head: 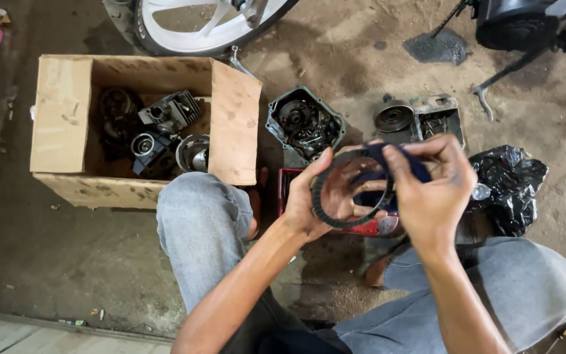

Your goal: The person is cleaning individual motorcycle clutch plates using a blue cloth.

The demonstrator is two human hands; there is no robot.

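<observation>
Above the lap, between the bent knees in pale jeans, the left hand (325, 196) grips a dark toothed ring (335, 219) — a flat friction-type disc with a notched edge — thumb over the upper rim and fingers curled behind it. The right hand (430, 187) is closed around a wad of dark blue cloth (388, 164) and presses it against the ring's upper right edge, so both hands are shut on something and neither is free.

By the look of it the wiping is under way rather than finished: the cloth sits on one stretch of the rim, and whether the rest of the ring is clean cannot be told from here.

On the dirt floor beneath the hands lies a red tray (289, 187), largely hidden. Beyond it sit an opened engine case (306, 124) and a second casing with a round pulley (394, 118) — both apart, not reassembled. A cardboard box (60, 111) to the left holds more engine parts, a black plastic bag (509, 180) lies to the right, and a white-spoked wheel (198, 26) stands at the top.
</observation>
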